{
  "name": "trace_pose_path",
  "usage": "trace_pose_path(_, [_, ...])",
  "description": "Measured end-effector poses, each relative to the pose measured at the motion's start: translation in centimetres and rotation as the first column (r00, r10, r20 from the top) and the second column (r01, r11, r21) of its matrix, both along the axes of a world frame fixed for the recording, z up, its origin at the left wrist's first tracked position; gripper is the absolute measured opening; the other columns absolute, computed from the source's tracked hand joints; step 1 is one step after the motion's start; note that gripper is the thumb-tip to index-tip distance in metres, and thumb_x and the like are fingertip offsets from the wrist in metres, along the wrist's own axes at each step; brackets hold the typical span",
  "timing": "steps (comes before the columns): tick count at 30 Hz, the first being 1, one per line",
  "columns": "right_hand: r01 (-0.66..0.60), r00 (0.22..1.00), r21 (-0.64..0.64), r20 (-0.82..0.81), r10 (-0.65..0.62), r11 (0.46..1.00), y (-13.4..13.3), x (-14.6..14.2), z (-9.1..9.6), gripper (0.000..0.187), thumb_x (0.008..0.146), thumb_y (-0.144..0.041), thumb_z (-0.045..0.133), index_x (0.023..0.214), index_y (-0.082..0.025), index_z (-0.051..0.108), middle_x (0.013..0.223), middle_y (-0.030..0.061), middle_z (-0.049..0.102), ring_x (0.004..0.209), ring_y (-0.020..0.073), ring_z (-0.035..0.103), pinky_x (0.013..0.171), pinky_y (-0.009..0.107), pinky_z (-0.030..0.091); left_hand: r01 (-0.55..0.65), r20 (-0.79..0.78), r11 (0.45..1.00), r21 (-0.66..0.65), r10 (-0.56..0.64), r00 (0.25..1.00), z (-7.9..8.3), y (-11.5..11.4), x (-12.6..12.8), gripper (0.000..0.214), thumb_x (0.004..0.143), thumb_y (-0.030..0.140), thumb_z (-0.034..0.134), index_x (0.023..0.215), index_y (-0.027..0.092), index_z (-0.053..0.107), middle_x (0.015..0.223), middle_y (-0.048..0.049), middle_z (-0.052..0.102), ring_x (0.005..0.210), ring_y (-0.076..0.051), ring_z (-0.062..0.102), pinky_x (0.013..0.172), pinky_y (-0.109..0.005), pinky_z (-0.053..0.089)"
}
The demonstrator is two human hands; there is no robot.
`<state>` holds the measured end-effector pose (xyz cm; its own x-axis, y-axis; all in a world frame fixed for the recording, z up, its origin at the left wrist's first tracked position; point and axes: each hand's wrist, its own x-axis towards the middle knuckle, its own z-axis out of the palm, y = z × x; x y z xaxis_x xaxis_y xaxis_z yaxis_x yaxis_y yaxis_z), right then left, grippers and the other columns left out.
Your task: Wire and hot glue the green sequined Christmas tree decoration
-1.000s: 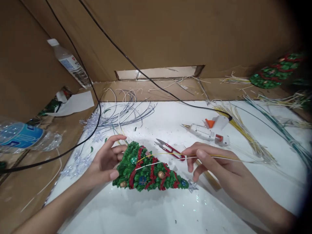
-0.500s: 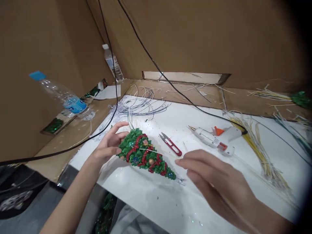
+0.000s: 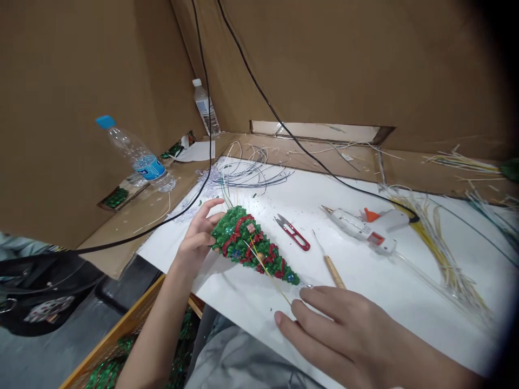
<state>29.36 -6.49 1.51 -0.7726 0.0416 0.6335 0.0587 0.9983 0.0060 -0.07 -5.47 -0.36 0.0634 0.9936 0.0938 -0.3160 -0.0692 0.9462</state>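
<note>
White tabletop [image 3: 405, 275] fills the middle of the frame. At the bottom edge, right of centre, the right hand [image 3: 348, 335] lies palm down over it, fingers stretched out and slightly spread, closed on nothing. A thin yellow wire [image 3: 270, 270] ends just at its fingertips; whether it touches them cannot be told. The wire runs up and left across the green tree ornament [image 3: 251, 246], which lies tilted left of centre, trimmed with red garland and small baubles, its tip pointing to the lower right. The left hand [image 3: 198, 237] grips the ornament's wide base, thumb below and forefinger lifted.

In the lower left an orange basket [image 3: 121, 335] holds green pieces. Just right of the ornament lie a wooden-handled awl [image 3: 330, 265] and red snips [image 3: 292, 232], with a white glue gun [image 3: 363, 227] beyond. Yellow strands [image 3: 438, 243] spread at the right, grey wires [image 3: 251, 173] at the table's far edge. Two water bottles [image 3: 138, 156] lean against the cardboard wall [image 3: 344, 59] in the upper left.
</note>
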Motion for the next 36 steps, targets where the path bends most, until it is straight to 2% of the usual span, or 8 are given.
trace_pose_path(5, [0.116,0.976,-0.244,-0.154,-0.157,0.963,-0.7,-1.4,-0.7,0.023,0.091,-0.010,0.049,0.111,-0.012,0.060,0.086,0.0054,0.069,0.075,0.0145,0.064,0.061,0.026,0.054,-0.003,-0.002,1.000,0.012,0.003,1.000,-0.1,-0.2,0.0,0.069,0.055,0.009,0.056,0.123,0.022,0.050,0.078,0.0016,0.068,0.047,-0.011,0.051,0.040,-0.020,0.038])
trace_pose_path(9, [0.203,0.918,-0.540,-0.186,-0.351,0.817,0.0,-2.8,-0.2,0.018,0.093,-0.014,0.052,0.109,-0.016,0.060,0.076,-0.0005,0.062,0.065,0.0085,0.059,0.061,0.020,0.052,-0.020,0.003,1.000,0.012,0.020,1.000,-0.2,-0.3,0.1,0.067,0.057,0.008,0.055,0.123,0.021,0.050,0.079,0.0008,0.070,0.052,-0.012,0.056,0.043,-0.020,0.040])
trace_pose_path(13, [0.195,0.907,-0.650,-0.166,-0.387,0.735,0.8,-4.1,0.2,0.016,0.091,-0.013,0.055,0.105,-0.017,0.062,0.073,-0.0026,0.063,0.062,0.0071,0.059,0.059,0.016,0.053,-0.020,0.011,0.999,0.026,0.019,1.000,-0.4,-0.3,0.2,0.067,0.056,0.009,0.055,0.122,0.021,0.049,0.090,-0.0028,0.074,0.063,-0.017,0.064,0.052,-0.023,0.044])
trace_pose_path(17, [0.167,0.899,-0.571,-0.246,-0.361,0.804,1.0,-4.5,-0.2,0.018,0.089,-0.007,0.053,0.101,-0.017,0.063,0.086,0.0015,0.070,0.066,0.0071,0.061,0.060,0.017,0.053,-0.003,0.017,0.999,0.042,0.002,1.000,-0.4,-0.1,0.2,0.067,0.056,0.010,0.053,0.122,0.019,0.048,0.089,-0.0034,0.075,0.060,-0.017,0.064,0.055,-0.026,0.045])
trace_pose_path(23, [0.137,0.946,-0.280,-0.246,-0.209,0.950,0.7,-4.2,-1.0,0.029,0.084,0.000,0.054,0.107,-0.016,0.059,0.074,0.0008,0.065,0.061,0.0110,0.058,0.054,0.024,0.048,-0.009,-0.014,1.000,-0.012,0.009,1.000,-0.1,-0.1,0.4,0.071,0.054,0.012,0.051,0.125,0.019,0.045,0.084,-0.0031,0.075,0.059,-0.019,0.065,0.051,-0.024,0.040])
trace_pose_path(28, [0.107,0.962,-0.287,-0.214,-0.172,0.952,0.7,-4.3,-1.4,0.032,0.082,0.000,0.054,0.108,-0.017,0.058,0.075,0.0006,0.066,0.061,0.0115,0.060,0.055,0.024,0.050,-0.007,-0.030,1.000,-0.020,0.006,1.000,-0.4,-0.2,0.4,0.073,0.055,0.014,0.050,0.127,0.019,0.045,0.085,-0.0037,0.075,0.055,-0.016,0.062,0.049,-0.023,0.038])
trace_pose_path(31, [0.138,0.935,-0.422,-0.242,-0.258,0.896,0.8,-4.5,-1.1,0.028,0.081,-0.001,0.055,0.101,-0.019,0.061,0.070,-0.0030,0.063,0.054,0.0085,0.055,0.053,0.022,0.049,-0.001,-0.035,1.000,-0.003,0.000,0.999,-0.5,-0.4,0.3,0.070,0.056,0.014,0.051,0.126,0.019,0.046,0.083,-0.0029,0.074,0.055,-0.015,0.061,0.049,-0.022,0.038])
trace_pose_path(36, [0.117,0.921,-0.686,-0.196,-0.337,0.718,1.1,-4.7,-0.1,0.020,0.078,-0.006,0.053,0.091,-0.017,0.062,0.060,-0.0063,0.054,0.048,0.0062,0.051,0.045,0.017,0.046,0.015,-0.040,1.000,0.001,-0.015,0.999,-0.6,-0.4,0.3,0.069,0.058,0.016,0.053,0.126,0.019,0.045,0.084,-0.0031,0.074,0.060,-0.017,0.064,0.052,-0.023,0.041])
